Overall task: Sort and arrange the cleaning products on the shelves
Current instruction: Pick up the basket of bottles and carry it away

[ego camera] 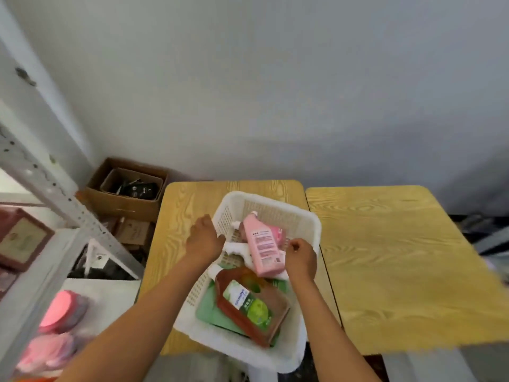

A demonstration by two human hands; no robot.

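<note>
A white basket (311, 224) sits on a yellow table (181, 205). It is full of cleaning things. A pink bottle (263, 241) lies on top, near the middle, with its cap pointing away from the person. A brown bottle (252, 301) with a green label lies closer to the person, on top of a green pack (209, 310). Something white (234, 248) lies under the pink bottle, but it is too blurry to say what it is.

The person reaches into the basket with both hands. The left hand (203, 238) is over the left side of the basket, fingers bent down toward the white thing. I cannot tell if it has hold of anything. The right hand (300, 257) is just beside the pink bottle, at its lower right side. Its fingers are curled in a little, and it does not seem to be holding the bottle yet.

I think the step is to pick one thing out, most likely the pink bottle, since it is on top. To do it well, the right hand should wrap around the middle of the bottle, not the cap, so it does not slip. Lift it straight up so it does not knock the brown bottle.

The gray shelf (55, 188) is off to the left, with pink things (63, 307) lying on it low down. It may make sense to put the pink bottle near those, standing up with the label facing out.
</note>
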